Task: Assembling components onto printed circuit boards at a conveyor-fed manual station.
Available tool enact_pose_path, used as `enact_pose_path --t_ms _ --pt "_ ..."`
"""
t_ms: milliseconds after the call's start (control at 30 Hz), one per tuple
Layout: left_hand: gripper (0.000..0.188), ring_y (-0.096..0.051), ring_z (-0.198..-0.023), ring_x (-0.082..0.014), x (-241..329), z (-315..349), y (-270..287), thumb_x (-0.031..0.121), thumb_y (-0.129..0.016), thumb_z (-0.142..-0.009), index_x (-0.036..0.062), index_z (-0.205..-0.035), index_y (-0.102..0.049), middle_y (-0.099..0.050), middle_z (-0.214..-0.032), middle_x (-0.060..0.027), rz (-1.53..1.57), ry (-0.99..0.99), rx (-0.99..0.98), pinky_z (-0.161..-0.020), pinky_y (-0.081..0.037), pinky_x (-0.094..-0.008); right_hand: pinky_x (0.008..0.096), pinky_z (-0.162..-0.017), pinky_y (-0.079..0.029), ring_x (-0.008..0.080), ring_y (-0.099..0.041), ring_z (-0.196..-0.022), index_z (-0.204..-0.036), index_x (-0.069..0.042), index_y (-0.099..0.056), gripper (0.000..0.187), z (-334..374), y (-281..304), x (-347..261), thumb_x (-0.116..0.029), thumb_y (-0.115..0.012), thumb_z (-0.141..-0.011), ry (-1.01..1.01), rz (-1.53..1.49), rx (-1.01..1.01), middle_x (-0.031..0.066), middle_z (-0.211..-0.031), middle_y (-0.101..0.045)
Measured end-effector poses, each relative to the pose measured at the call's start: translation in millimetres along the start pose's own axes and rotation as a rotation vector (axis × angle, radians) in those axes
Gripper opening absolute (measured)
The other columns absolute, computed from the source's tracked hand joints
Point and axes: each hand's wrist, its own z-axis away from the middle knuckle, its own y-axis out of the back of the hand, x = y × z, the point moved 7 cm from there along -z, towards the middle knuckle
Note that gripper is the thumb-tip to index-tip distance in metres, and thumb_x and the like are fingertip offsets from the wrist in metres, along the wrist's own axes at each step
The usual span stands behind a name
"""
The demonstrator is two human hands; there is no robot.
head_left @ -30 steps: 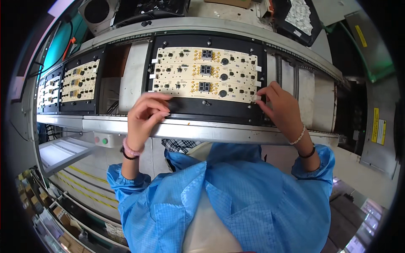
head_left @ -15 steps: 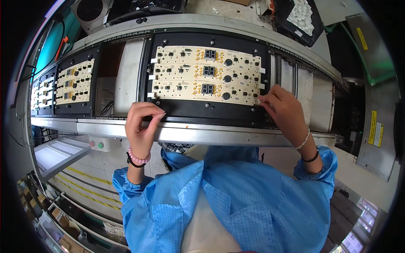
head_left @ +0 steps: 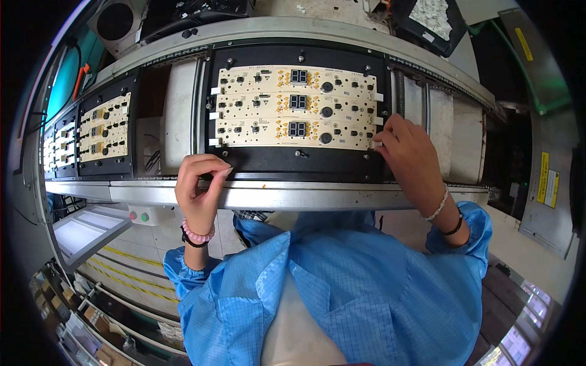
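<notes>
Three cream circuit boards with black two-digit displays lie one above another in a black fixture frame. They are the top board, the middle board and the bottom board. My right hand has its fingertips pinched together at the right end of the bottom board, beside a small white block; whatever they grip is hidden. Below the bottom board's left corner, my left hand hangs over the frame's near edge. Its thumb and fingertips meet in a pinch, and anything between them is too small to make out.
Metal rails of the conveyor run along the near and far sides. Another black frame with similar boards stands to the left. Black trays sit beyond the far rail, and a box with red and green buttons is below left.
The boards and frame sit slightly further left in the picture. My left hand has shifted a little left and down, still pinched. My right hand remains at the bottom board's right end.
</notes>
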Motion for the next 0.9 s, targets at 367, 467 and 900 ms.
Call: enact_pose_path --t_ms 367,467,900 --pt "0.016 -0.063 -0.08 -0.0179 -2 -2 5 -0.007 -0.07 -0.074 0.0013 -0.088 -0.069 -0.067 -0.092 -0.0089 0.059 0.134 0.007 -0.068 -0.05 -0.0259 0.0343 -0.073 -0.047 0.026 -0.054 -0.082 -0.084 -0.002 -0.056 0.018 0 -2 10 -0.005 -0.07 -0.073 0.055 -0.188 0.007 0.0095 -0.091 -0.05" --pt "0.022 -0.064 -0.081 -0.0206 22 -10 -6 -0.004 -0.068 -0.075 0.0032 -0.095 -0.073 -0.067 -0.091 -0.0089 -0.186 -0.127 -0.182 -0.071 -0.05 -0.0284 0.0273 -0.065 -0.043 0.0159 -0.052 -0.071 -0.092 -0.003 -0.062 0.012 -2 -9 37 -0.009 -0.066 -0.084 -0.048 -0.573 -0.199 0.0039 -0.084 -0.052" --pt "0.012 -0.057 -0.087 -0.0226 48 -54 -53 0.01 -0.069 -0.076 0.009 -0.087 -0.064 -0.062 -0.082 -0.0028 -0.654 -0.441 -0.183 -0.073 -0.049 -0.0332 0.02 -0.057 -0.031 0.0029 -0.036 -0.065 -0.097 -0.002 -0.061 0.012 -9 -55 114 -0.013 -0.056 -0.096 -0.327 -0.728 0.069 -0.0054 -0.072 -0.046"
